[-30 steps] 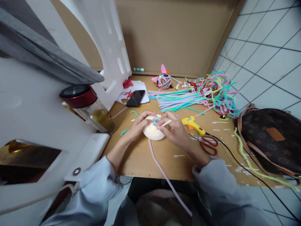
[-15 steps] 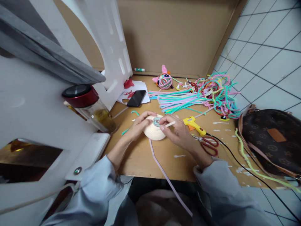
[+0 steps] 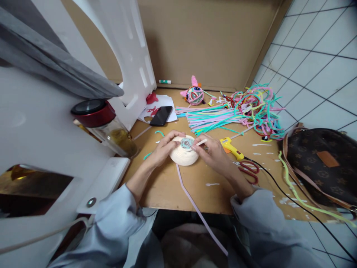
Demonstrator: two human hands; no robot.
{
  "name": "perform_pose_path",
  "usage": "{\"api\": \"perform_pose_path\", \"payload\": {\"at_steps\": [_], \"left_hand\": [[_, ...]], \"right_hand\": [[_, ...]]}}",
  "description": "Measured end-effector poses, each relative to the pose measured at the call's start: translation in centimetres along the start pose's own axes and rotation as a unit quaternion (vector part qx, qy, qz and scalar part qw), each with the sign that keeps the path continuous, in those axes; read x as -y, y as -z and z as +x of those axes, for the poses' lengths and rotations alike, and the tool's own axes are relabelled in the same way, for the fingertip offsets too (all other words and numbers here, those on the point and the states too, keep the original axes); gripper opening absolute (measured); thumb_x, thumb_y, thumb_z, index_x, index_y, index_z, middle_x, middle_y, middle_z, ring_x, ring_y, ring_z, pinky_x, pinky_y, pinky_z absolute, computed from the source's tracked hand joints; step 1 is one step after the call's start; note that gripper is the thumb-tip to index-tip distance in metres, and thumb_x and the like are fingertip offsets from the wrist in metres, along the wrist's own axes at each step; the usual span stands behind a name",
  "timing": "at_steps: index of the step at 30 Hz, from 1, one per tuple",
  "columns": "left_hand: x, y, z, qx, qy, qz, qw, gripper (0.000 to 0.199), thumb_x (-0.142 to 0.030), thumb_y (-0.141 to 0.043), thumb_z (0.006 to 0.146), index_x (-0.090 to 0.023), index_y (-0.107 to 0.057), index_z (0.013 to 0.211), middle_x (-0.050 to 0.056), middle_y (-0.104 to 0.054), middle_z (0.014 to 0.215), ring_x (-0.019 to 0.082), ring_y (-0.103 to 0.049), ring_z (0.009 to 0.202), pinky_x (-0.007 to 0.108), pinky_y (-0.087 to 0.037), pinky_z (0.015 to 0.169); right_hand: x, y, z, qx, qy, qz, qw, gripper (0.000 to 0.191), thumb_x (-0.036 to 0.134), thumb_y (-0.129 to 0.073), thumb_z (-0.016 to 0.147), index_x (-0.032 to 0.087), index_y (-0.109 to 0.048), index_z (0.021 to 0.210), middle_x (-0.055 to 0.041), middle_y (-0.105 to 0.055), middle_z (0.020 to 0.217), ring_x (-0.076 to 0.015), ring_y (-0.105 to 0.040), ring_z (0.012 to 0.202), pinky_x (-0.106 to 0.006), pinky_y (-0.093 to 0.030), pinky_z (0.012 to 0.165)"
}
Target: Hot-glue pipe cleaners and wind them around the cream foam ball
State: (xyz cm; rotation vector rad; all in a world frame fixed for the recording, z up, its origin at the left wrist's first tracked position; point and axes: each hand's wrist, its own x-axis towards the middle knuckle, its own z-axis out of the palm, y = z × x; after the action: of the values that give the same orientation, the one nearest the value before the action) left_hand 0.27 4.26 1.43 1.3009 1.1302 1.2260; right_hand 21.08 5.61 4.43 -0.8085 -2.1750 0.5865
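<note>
Steadying a cream-coloured roll [image 3: 184, 159] just above or on the worktop [image 3: 164, 186], hard to tell which, with the left hand [image 3: 165, 148] in a half-curled grip around the left side, fingers over the far rim and thumb on top, near the blue-green centre [image 3: 186, 143]. Pinching a short, pale, stick-like piece [image 3: 202, 142] between thumb and forefinger of the right hand [image 3: 212, 152], in a nearly closed grip at the roll's right side, close to that centre; too small to tell whether the tip touches. Having a lilac strip [image 3: 193, 202] in front, running from the roll's near edge across the worktop and down over the front edge. Having also, just beyond the right hand and partly hidden by hand and wrist, a yellow glue gun [image 3: 234, 150] and red-handled scissors [image 3: 252, 172]. Facing a row of pastel fuzzy stems [image 3: 213, 121] behind the roll, with a black phone [image 3: 161, 116] on paper to the left and a pink-eared ball figure [image 3: 195, 96] farther back.
</note>
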Motion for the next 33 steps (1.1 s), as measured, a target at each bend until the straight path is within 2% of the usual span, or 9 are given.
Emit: {"api": "perform_pose_path", "payload": {"at_steps": [10, 15, 20, 30, 33], "left_hand": [[0.08, 0.02, -0.08, 0.0, -0.002, 0.002, 1.0, 0.038, -0.036, -0.061, 0.069, -0.018, -0.065, 0.103, 0.008, -0.067, 0.127, 0.024, -0.062, 0.105, 0.033, -0.048, 0.087], [0.27, 0.12, 0.03, 0.006, -0.007, -0.003, 1.0, 0.038, -0.035, -0.061, 0.068, -0.019, -0.064, 0.103, 0.008, -0.067, 0.129, 0.024, -0.063, 0.106, 0.032, -0.048, 0.086], [0.0, 0.19, -0.05, 0.014, -0.008, 0.018, 1.0, 0.039, -0.037, -0.061, 0.07, -0.019, -0.063, 0.104, 0.007, -0.07, 0.117, 0.023, -0.063, 0.098, 0.031, -0.047, 0.082], [0.24, 0.31, -0.04, 0.015, -0.029, 0.034, 0.999, 0.035, -0.038, -0.06, 0.072, -0.02, -0.063, 0.102, 0.007, -0.067, 0.127, 0.025, -0.059, 0.112, 0.032, -0.046, 0.089], [0.46, 0.37, 0.0, 0.019, -0.03, 0.02, 0.999, 0.034, -0.037, -0.061, 0.073, -0.02, -0.061, 0.103, 0.006, -0.068, 0.124, 0.022, -0.06, 0.107, 0.03, -0.045, 0.087]], "right_hand": [[0.11, -0.85, -0.26, -0.03, 0.054, -0.07, 0.996, 0.01, 0.02, -0.05, 0.096, 0.022, -0.055, 0.088, -0.0063, -0.065, 0.089, -0.0225, -0.06, 0.087, -0.034, -0.042, 0.079], [0.14, -0.89, -0.29, -0.024, 0.057, -0.085, 0.994, 0.01, 0.02, -0.049, 0.096, 0.023, -0.054, 0.088, -0.0065, -0.065, 0.089, -0.0223, -0.059, 0.087, -0.035, -0.043, 0.08], [0.27, -0.9, -0.33, -0.016, 0.059, -0.098, 0.993, 0.01, 0.021, -0.048, 0.097, 0.023, -0.053, 0.088, -0.0068, -0.064, 0.088, -0.0237, -0.059, 0.09, -0.036, -0.042, 0.083], [0.42, -0.82, -0.34, 0.003, 0.053, -0.106, 0.993, 0.013, 0.02, -0.044, 0.098, 0.022, -0.054, 0.09, -0.0092, -0.065, 0.092, -0.025, -0.058, 0.093, -0.039, -0.042, 0.085], [0.45, -0.8, -0.35, 0.002, 0.053, -0.105, 0.993, 0.012, 0.021, -0.045, 0.098, 0.022, -0.054, 0.09, -0.0089, -0.065, 0.092, -0.0248, -0.058, 0.092, -0.039, -0.042, 0.086]]}}
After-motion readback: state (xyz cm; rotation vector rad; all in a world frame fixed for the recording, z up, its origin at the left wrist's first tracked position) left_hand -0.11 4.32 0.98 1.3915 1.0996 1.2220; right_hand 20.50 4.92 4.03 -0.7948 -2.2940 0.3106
